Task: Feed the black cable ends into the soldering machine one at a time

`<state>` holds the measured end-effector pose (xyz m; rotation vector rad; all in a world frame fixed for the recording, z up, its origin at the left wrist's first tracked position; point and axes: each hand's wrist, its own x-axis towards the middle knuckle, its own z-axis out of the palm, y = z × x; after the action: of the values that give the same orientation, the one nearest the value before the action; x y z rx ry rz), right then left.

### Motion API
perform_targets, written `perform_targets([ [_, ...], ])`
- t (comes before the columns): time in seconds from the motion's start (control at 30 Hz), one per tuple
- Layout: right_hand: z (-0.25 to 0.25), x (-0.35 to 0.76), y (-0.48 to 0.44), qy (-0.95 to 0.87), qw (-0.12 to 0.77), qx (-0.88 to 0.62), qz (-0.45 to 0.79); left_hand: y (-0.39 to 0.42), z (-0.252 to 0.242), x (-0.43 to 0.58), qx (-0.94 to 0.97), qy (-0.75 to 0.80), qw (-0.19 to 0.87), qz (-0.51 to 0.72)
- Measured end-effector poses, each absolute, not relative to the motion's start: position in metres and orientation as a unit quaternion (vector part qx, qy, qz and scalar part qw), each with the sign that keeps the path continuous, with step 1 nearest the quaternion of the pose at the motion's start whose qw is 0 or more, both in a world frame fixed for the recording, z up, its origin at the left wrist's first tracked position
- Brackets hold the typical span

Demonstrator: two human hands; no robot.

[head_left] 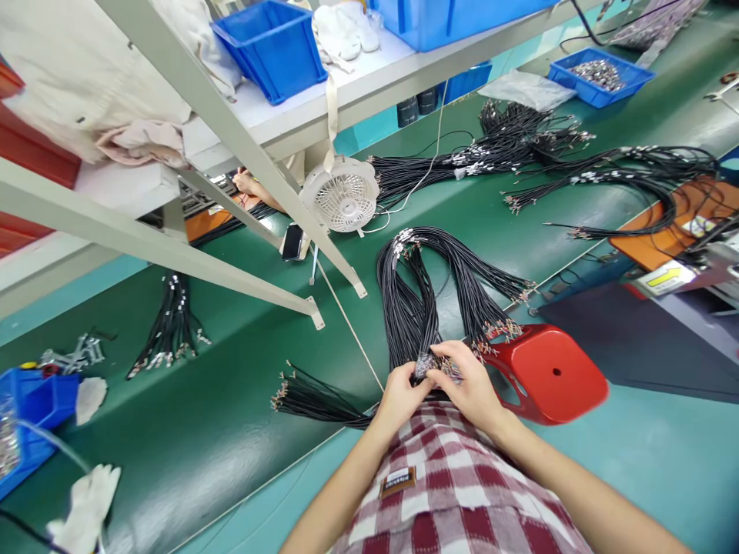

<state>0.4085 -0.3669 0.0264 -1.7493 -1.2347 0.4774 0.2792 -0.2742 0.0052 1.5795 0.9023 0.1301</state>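
My left hand [402,398] and my right hand [469,382] meet at the table's front edge, close to my checked apron. Both have their fingers closed around the end of a bundle of black cables [424,304]. A shiny, clear wrapping [424,363] shows on the bundle between my fingers; whether it is tape or a bag I cannot tell. More black cables [465,277] curve away to the right, their stripped ends hanging near the edge. Left of my hands lies another fan of cable ends [317,400].
A red stool [557,377] stands right of my hands. White shelf legs [254,154] reach down to the green table [242,400]. Ahead are a small fan [343,196], a phone [292,241] and more cable bundles [496,146]. Blue bins [271,46] sit above. Another person's hand [247,183] shows behind the shelf.
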Motion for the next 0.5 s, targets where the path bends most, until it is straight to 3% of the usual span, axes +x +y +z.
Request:
perform_targets([
  [0.2,0.013,0.414,-0.367,-0.624,0.371,-0.676,0.130,-0.276,0.002,0.279,0.681,0.371,0.628,0.066],
  [0.37,0.015,0.417,-0.370,-0.613,0.396,-0.646,0.224,-0.279,-0.002,0.279,0.662,0.373,0.646,0.076],
  [0.5,0.032,0.408,-0.373,-0.517,0.393,-0.665,0.368,-0.280,-0.005,0.279,0.641,0.368,0.668,0.081],
])
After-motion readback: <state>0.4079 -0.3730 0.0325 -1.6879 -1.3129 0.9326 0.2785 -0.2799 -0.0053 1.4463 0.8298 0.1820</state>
